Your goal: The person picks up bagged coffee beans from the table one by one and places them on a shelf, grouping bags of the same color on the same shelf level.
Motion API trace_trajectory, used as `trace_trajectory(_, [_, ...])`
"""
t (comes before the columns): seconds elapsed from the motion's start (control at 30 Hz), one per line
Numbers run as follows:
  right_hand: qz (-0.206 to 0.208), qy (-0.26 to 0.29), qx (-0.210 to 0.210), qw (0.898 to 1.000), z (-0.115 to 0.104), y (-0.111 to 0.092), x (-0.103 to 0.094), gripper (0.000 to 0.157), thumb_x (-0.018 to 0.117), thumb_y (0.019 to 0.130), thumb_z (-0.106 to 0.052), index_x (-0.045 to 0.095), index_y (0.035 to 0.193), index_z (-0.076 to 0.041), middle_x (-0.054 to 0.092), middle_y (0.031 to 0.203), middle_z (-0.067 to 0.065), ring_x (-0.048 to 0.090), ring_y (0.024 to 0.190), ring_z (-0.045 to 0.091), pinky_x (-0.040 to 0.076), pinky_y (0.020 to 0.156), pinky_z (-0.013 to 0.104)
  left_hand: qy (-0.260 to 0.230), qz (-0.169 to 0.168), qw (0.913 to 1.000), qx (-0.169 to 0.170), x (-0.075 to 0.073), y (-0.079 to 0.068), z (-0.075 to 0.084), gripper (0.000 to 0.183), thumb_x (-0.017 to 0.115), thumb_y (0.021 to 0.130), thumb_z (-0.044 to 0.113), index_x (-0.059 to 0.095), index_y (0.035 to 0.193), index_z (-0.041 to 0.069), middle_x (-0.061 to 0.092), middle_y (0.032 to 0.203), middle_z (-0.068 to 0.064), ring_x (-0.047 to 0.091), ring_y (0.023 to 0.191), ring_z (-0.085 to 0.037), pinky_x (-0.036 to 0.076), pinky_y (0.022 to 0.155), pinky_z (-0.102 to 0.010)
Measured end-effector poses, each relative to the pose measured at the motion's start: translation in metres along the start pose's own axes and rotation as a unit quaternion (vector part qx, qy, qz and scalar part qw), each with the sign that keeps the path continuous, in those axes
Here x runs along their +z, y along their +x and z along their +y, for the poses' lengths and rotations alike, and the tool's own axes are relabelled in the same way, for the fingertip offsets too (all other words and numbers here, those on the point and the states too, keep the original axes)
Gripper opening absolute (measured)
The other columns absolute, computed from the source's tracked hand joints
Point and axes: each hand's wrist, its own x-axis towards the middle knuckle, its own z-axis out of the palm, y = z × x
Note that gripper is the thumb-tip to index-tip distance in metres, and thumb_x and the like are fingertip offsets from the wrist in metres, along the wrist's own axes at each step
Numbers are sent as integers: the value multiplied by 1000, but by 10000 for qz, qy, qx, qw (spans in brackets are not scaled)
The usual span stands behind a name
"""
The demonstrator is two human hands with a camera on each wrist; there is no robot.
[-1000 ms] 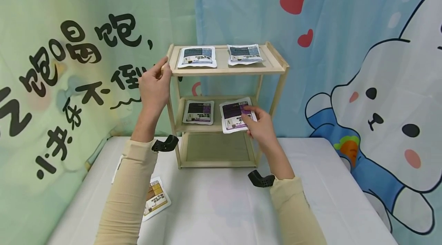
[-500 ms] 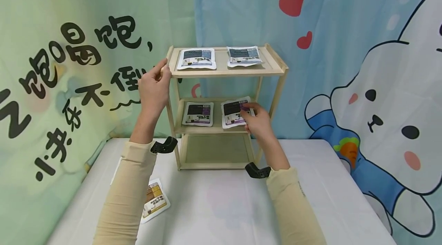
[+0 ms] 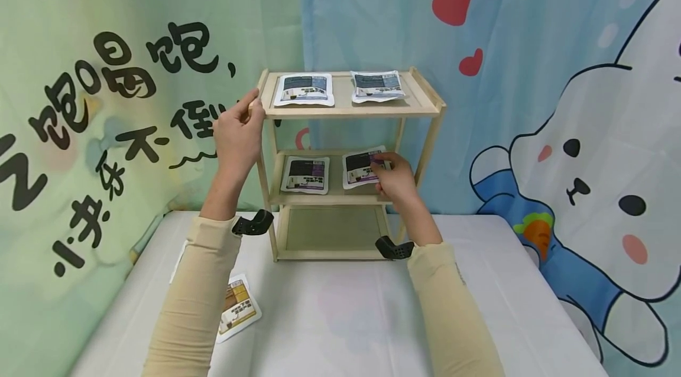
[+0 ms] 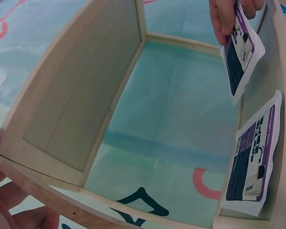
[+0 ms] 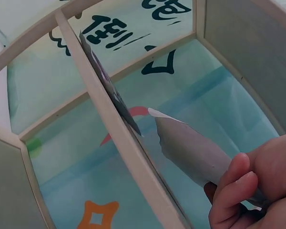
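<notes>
My left hand [image 3: 239, 135] grips the upper left corner of a three-tier wooden shelf rack [image 3: 351, 111]. In the left wrist view, its fingers [image 4: 35, 219] curl round the top frame. A white flat pouch with a black and purple label [image 3: 357, 171] is pinched at its right edge by my right hand [image 3: 398, 181], over the right half of the middle tier. The right wrist view shows the grey back of the held pouch [image 5: 190, 148], tilted above the tier. A matching purple-labelled pouch [image 3: 305, 175] lies on the middle tier's left half.
Two blue-labelled pouches, one left [image 3: 304, 89] and one right [image 3: 377, 86], lie on the top tier. On the white table [image 3: 330, 318], a yellow-labelled pouch [image 3: 240, 309] is partly hidden by my left sleeve. The bottom tier [image 3: 334, 232] sits low, near the tabletop. Printed curtains hang behind.
My right hand has moved the held pouch inward, up and slightly right in the head view, from the middle tier's front edge to over its surface. My left hand has stayed at the corner.
</notes>
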Motion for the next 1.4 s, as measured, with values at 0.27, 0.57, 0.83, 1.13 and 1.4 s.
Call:
trace_trajectory(0.27, [25,11,71,10000,3,5,3,39,49,102,-17,48,138,-4,31,150,15,46,50,8,41,46,23,7,37,10000,-24,-1,2,0,39,50,97,32,63,132,19,68,116,-7,65,90,-11,38,56,-23])
trace_trajectory(0.57, [8,36,220,9998,9,3,1,38,48,102,-18,48,137,-3,34,143,19,43,49,8,37,46,24,-17,6,10000,-78,0,-2,-2,40,50,97,32,63,132,18,68,117,-7,66,99,-10,45,64,-22])
trace_trajectory(0.83, [359,-832,-153,9958,6,-5,4,43,49,100,-19,46,138,0,30,151,21,50,89,25,42,74,39,7,-8,10000,-51,1,-1,-1,39,50,97,31,62,132,19,68,117,-6,64,84,-12,33,50,-23])
trace_trajectory(1.13, [782,-1679,-417,9818,-1,-15,5,50,54,97,-23,46,138,2,38,137,29,40,124,41,35,97,53,41,-29,10000,-55,2,0,0,41,49,97,33,61,134,19,66,121,-7,65,99,-12,42,58,-22])
trace_trajectory(1.4, [836,-2084,-517,9731,2,-22,4,50,55,95,-24,48,135,5,47,127,27,45,115,39,38,94,52,53,10,9999,-87,2,-2,1,40,49,98,31,62,134,20,66,121,-7,65,96,-14,40,57,-22])
